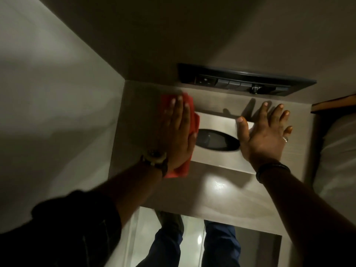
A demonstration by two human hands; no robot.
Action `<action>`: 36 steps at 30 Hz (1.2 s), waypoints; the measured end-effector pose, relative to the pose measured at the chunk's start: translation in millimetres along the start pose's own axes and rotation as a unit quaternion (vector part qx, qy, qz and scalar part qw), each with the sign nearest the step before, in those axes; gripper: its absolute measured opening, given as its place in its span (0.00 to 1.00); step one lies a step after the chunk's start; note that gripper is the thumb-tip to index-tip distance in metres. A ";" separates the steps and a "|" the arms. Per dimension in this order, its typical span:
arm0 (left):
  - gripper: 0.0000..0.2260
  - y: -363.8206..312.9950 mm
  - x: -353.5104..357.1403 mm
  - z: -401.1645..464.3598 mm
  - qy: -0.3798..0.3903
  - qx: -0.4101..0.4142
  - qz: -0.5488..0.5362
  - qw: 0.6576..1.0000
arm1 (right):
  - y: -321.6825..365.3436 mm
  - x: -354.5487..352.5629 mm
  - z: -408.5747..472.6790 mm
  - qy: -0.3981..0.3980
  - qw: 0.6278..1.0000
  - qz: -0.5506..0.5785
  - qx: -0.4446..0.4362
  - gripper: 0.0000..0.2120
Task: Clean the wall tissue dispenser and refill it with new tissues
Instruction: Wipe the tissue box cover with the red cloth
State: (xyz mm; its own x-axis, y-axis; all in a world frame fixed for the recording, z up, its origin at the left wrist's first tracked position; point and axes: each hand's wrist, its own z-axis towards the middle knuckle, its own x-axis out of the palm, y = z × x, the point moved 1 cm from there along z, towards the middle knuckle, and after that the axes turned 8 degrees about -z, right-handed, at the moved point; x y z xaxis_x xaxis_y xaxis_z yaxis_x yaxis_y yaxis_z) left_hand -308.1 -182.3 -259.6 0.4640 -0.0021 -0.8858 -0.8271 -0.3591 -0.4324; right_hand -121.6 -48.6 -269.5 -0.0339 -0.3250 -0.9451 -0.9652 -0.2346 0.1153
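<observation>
The tissue dispenser [217, 122] is a brushed steel plate set in a beige panel, with a dark oval opening [217, 141] at its middle. No tissue shows in the opening. My left hand [177, 132] lies flat on a red cloth [193, 120], pressing it against the panel at the dispenser's left edge. My right hand [267, 132] rests flat on the dispenser's right side, fingers spread, thumb on the steel. It holds nothing.
A black switch panel [244, 81] with several buttons and a knob sits just above the dispenser. A plain wall [57, 93] meets the panel on the left. A wooden edge [335, 105] and something white [339, 151] lie at right. My legs and glossy floor [194, 241] show below.
</observation>
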 end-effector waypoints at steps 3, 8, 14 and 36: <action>0.29 -10.3 16.2 -62.5 0.009 0.041 0.000 0.999 | 3.1 -2.2 -1.8 0.000 1.000 0.003 0.001 0.42; 0.28 -1.0 12.9 -45.6 0.006 0.109 0.019 0.994 | 1.5 0.1 -1.4 -0.002 1.000 0.016 -0.007 0.43; 0.28 12.8 -4.0 49.6 0.003 0.066 0.023 0.998 | -1.7 2.8 -0.4 -0.001 0.999 0.033 -0.014 0.42; 0.28 -48.9 25.2 35.2 -0.086 -0.194 -0.025 0.977 | -3.7 6.3 1.2 -0.005 0.997 0.076 -0.021 0.37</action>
State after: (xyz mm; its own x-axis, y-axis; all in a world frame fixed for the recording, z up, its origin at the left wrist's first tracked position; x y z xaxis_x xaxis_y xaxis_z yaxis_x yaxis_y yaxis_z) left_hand -267.1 -131.9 -266.7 0.4125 0.1691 -0.8951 -0.6070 -0.6817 -0.4085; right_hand -118.5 -48.7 -276.2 -0.1820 -0.3497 -0.9190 -0.9370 -0.2216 0.2699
